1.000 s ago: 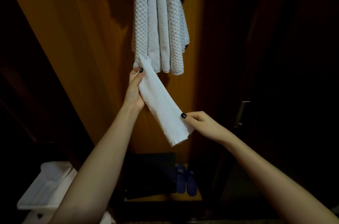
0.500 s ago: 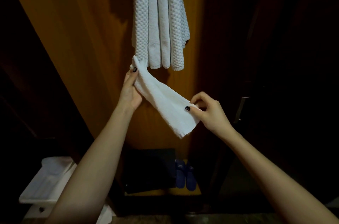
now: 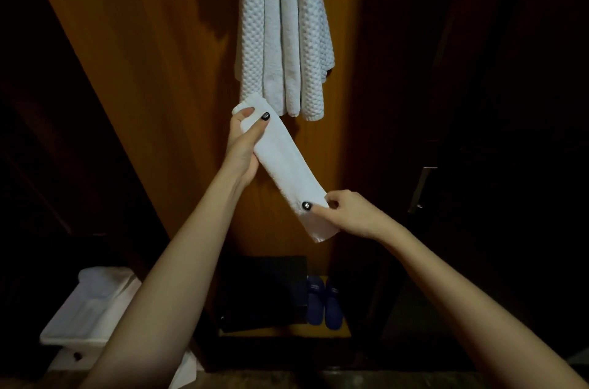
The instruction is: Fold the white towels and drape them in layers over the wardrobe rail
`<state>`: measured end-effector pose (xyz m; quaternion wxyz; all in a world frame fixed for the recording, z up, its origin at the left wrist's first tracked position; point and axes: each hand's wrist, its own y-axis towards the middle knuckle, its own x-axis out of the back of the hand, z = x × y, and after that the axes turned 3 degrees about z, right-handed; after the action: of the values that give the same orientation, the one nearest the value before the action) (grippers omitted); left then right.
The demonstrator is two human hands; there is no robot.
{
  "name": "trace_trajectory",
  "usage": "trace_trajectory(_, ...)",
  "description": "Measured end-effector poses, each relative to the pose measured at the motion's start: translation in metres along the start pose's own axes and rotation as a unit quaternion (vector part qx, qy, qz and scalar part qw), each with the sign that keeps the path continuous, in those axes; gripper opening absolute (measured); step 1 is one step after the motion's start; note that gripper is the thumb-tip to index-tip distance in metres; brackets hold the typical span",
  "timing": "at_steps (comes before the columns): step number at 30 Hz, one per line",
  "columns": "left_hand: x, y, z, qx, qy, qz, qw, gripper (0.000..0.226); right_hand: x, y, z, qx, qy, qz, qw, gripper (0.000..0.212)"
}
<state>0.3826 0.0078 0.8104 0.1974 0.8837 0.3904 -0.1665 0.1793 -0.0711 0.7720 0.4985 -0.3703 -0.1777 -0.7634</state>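
Observation:
A narrow folded white towel (image 3: 283,165) stretches diagonally between my hands, in front of the wooden wardrobe back. My left hand (image 3: 243,146) grips its upper end, thumb on top and fingers curled behind. My right hand (image 3: 347,213) pinches the lower end between thumb and fingers. Just above, several white waffle-textured towels (image 3: 283,34) hang in layers from the top of the view. The rail that carries them is out of sight.
The wardrobe's wooden back panel (image 3: 153,101) fills the middle. On its floor lie a dark flat case (image 3: 264,289) and a pair of blue slippers (image 3: 323,301). A white tray-like unit (image 3: 86,309) stands at the lower left. A dark door with a metal handle (image 3: 420,187) is on the right.
The towel has gone from a loose, slack strip to a smooth, narrower fold pulled straight. My left thumb has come round onto its upper end, and my right hand has dropped lower.

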Motion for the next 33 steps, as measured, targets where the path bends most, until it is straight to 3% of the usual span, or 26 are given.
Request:
trace_trajectory(4, -0.001, 0.001, -0.004, 0.0, -0.003, -0.01, 1.0, 0.042, -0.003, 0.006, -0.012, -0.007, 0.026, -0.066, 0.997, 0.045)
trace_trajectory(10, 0.015, -0.001, 0.005, 0.0, -0.028, -0.059, 0.998, 0.048, 0.015, -0.001, -0.025, 0.035, 0.13, -0.119, 0.984, 0.047)
trace_trajectory(15, 0.014, -0.005, 0.017, -0.028, -0.001, -0.116, 0.993, 0.052, 0.016, -0.001, -0.025, 0.024, 0.237, -0.195, 0.952, 0.026)
trace_trajectory(19, 0.013, -0.003, 0.014, -0.043, 0.044, -0.132, 0.989, 0.048, 0.028, 0.002, -0.029, -0.021, 0.292, -0.158, 0.943, 0.027)
trace_trajectory(23, 0.009, 0.0, 0.003, -0.075, 0.044, -0.127, 0.988, 0.038, 0.052, 0.002, -0.029, -0.012, 0.361, -0.106, 0.926, 0.026)
trace_trajectory(28, -0.01, 0.01, -0.035, -0.124, 0.032, -0.086, 0.988, 0.031, 0.094, 0.01, -0.01, 0.062, 0.444, -0.133, 0.884, 0.03)
trace_trajectory(33, -0.023, 0.034, -0.089, -0.148, 0.051, -0.02, 0.987, 0.022, 0.144, 0.029, 0.027, 0.099, 0.43, -0.215, 0.871, 0.025)
